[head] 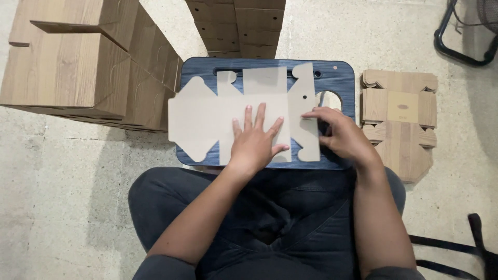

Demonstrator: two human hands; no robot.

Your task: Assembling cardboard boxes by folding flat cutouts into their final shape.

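While the left hand (pixel 254 142) pressed flat, fingers spread, on the unfolded grey die-cut cardboard blank (pixel 218 116) at frame centre on the dark blue lap tray (pixel 342 78), the right hand (pixel 340 135) pinched its right flap, no panel yet folded up.

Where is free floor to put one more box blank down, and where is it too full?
Free: concrete floor below the big wood-print boxes, left of the knee. Crowded: the blue lap tray under the flat blank and both hands, left hand, right hand; folded stack at right.
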